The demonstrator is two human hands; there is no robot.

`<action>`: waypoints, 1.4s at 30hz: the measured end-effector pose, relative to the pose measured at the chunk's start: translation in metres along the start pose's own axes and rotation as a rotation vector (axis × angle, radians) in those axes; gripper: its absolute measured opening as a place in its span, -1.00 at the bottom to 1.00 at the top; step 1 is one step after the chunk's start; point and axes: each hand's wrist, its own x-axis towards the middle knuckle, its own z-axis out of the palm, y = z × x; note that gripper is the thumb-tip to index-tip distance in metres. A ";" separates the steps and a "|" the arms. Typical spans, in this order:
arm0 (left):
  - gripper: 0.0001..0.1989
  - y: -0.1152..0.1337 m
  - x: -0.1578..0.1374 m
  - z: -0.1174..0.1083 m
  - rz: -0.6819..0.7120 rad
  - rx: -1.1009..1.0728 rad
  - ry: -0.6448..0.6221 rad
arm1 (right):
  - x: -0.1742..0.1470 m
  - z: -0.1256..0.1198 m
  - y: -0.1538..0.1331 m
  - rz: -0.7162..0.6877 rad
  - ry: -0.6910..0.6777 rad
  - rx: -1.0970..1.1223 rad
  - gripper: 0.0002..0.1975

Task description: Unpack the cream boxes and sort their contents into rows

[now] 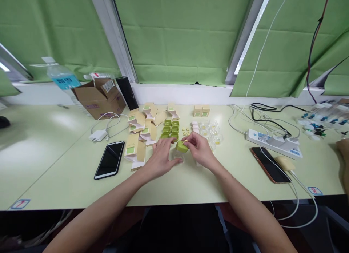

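I see the pale green table (68, 180) crowded around my working spot: a heap of flat tan cartons (140, 131) just left of centre, a block of small green caps (170, 128) behind my hands, tiny yellow pieces (185, 131) beside them, and a cluster of clear cups (211, 131) to the right. A black phone (109, 159) lies face up near my left forearm, a white charger (98, 135) behind it, and an open cardboard box (98, 98) with a black cylinder (127, 93) stands at the back. To the right sit a power strip (275, 141) and a second phone (270, 164) with cables across them. Nothing stands between my hands and the piece. My left hand (160, 156) and right hand (200, 149) meet at table centre on a green capped cube (181, 147), which rests just above the table; the left fingers are curled loosely against its side, the right fingertips (188, 139) pinched together on the cap's top edge
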 end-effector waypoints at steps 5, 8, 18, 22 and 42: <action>-0.54 -0.004 0.000 -0.003 0.188 -0.192 0.050 | 0.002 0.006 0.001 0.077 0.007 0.183 -0.71; -0.61 -0.006 0.002 0.000 0.155 -0.320 0.111 | 0.002 0.005 -0.001 0.089 0.001 0.206 -0.68; -0.47 -0.025 0.022 -0.004 -0.103 -0.838 0.466 | -0.012 0.009 -0.016 -0.289 -0.381 -0.942 -0.94; -0.46 -0.025 0.022 -0.004 -0.110 -0.860 0.472 | -0.014 0.005 -0.025 -0.322 -0.326 -0.973 -0.83; -0.47 -0.016 0.017 0.001 -0.107 -0.826 0.447 | -0.073 -0.132 0.026 -0.017 0.168 -0.904 -0.76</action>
